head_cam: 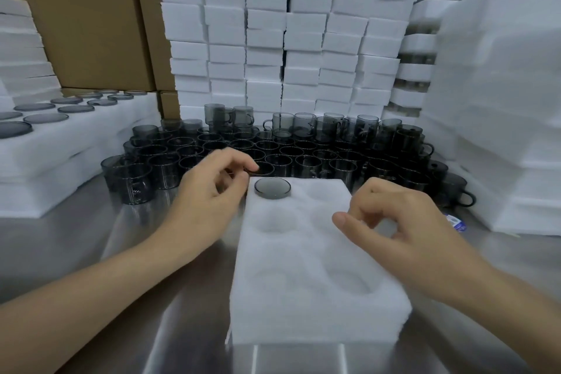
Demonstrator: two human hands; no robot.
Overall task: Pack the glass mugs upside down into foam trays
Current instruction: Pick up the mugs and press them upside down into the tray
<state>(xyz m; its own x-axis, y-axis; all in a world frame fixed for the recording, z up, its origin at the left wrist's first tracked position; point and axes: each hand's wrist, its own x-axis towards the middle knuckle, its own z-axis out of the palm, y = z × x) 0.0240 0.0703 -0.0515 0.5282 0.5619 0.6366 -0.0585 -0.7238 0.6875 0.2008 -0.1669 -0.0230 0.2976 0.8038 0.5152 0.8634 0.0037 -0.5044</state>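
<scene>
Upturned mug (272, 188) sunk in tray (318, 297), only its base showing, left hand (209, 188) and right hand (391, 222) loosely curled, empty, rear mugs (303, 158) overlapping, blurred

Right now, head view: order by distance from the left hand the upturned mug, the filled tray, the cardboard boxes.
1. Upturned mug, just right of the left hand.
2. Filled tray, left side.
3. Cardboard boxes, back left.

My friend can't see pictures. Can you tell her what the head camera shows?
An empty left hand and right hand hover over a white foam tray with one smoky glass mug upside down in its far-left pocket. Behind it stand many more mugs and tall foam stacks.
</scene>
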